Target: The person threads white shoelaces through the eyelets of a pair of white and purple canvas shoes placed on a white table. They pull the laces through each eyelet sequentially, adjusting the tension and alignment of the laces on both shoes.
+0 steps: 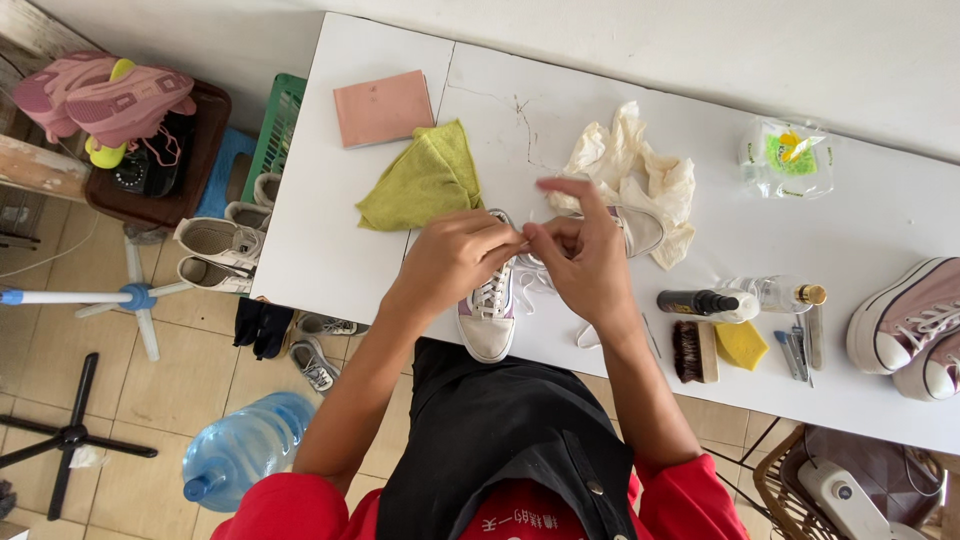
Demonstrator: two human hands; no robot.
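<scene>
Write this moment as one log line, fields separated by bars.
left hand pinching white lace | right hand pinching lace | sneaker on white table

The person wears a red top with short sleeves under a black apron; bare forearms.

Bright, even daylight, soft shadows, sharp focus, edges slightly bowed.

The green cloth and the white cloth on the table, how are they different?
The green cloth is yellow-green and lies folded fairly flat; the white cloth is cream-white and crumpled. The green cloth lies left of the hands, the white cloth beyond them, with a shoe resting on it. Both lie on the white table.
</scene>
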